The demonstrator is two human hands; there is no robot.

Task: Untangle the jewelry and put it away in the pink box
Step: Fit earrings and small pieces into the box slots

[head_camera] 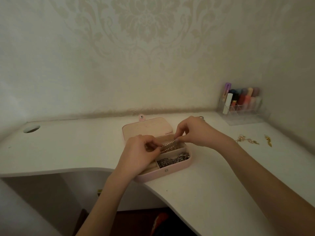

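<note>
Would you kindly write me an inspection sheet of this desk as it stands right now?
Surface: white desk with a round cable hole.
Job's things: open pink box, silver chains in its front compartment; beaded strand stretched above it; gold jewelry loose on the desk at right.
Clutter: clear organizer of cosmetics by the wall.
Hands: left hand and right hand each pinch an end of the strand.
Cables: nothing seen.
Surroundings: patterned wallpaper.

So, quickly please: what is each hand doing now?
Left hand: fingers pinch one end of the beaded bracelet.
Right hand: fingers pinch its other end.
</note>
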